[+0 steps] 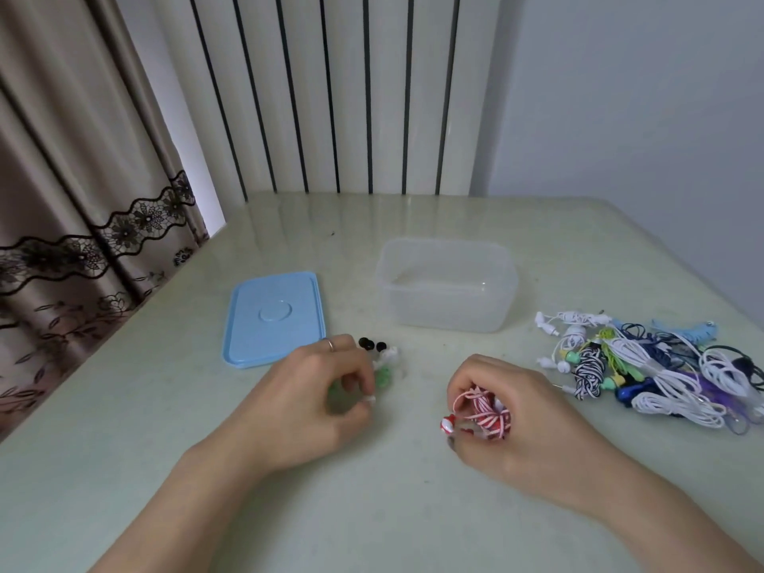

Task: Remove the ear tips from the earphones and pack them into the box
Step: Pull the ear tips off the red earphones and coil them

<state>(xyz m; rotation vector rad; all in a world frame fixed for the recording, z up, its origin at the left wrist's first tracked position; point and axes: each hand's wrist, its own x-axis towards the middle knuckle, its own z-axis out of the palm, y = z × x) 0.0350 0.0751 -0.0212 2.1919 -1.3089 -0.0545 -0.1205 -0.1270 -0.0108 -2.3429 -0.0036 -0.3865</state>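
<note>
We're in a home here, a lived-in room rather than any workplace. On the left hangs a beige curtain trimmed with a dark floral lace band, very domestic. Straight ahead a white column radiator stands against the pale wall. Down in front, a glossy cream table carries a clear plastic food box, its blue lid lying beside it, and a heap of tangled earphones.
</note>
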